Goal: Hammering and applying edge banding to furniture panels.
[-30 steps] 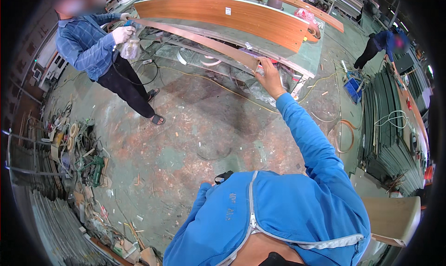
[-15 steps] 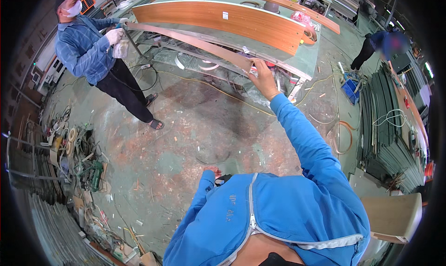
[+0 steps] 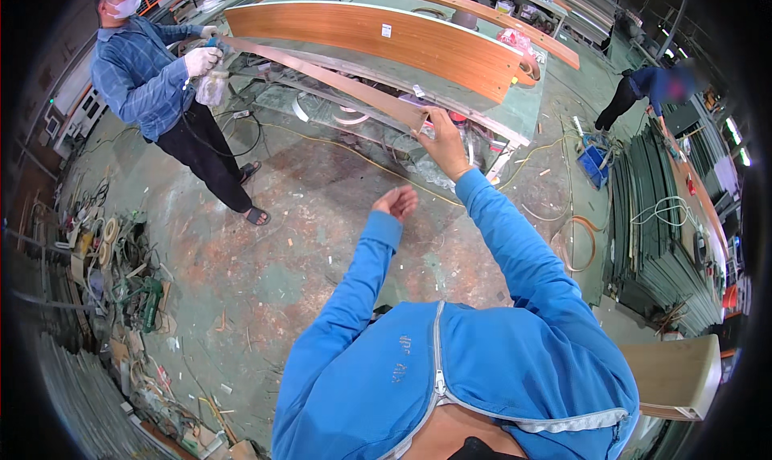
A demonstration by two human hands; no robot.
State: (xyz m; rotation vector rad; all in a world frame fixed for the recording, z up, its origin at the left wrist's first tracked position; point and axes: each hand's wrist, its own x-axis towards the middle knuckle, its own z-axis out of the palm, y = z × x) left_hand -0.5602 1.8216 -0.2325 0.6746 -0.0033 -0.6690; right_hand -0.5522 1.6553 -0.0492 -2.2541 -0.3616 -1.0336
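Note:
A long, thin brown edge-banding strip (image 3: 338, 78) stretches in the air from the co-worker's side at the upper left toward me. My right hand (image 3: 445, 141) is closed in a pinch on its near end. Lower and to the left, my left hand (image 3: 396, 203) hangs free below the strip, holding nothing, its fingers loosely bent and apart. At the strip's far end stands a masked co-worker (image 3: 145, 82) in a plaid shirt and white gloves. One gloved hand grips what looks like a spray gun with a cloudy cup (image 3: 212, 88); the other is near the strip.
Behind the strip, a wide wood-grain board (image 3: 378, 46) stands on edge on a green-topped workbench (image 3: 527, 106). Dark panels (image 3: 643, 219) are stacked at the right, near a blue basket (image 3: 593, 166) and another person (image 3: 643, 94). Scraps (image 3: 133, 299) litter the left floor. A yellow cord (image 3: 338, 148) crosses the floor.
My left hand has risen from beside my body toward the strip. My right hand, still pinching the end, has shifted slightly left in view. The co-worker's spray gun has moved slightly.

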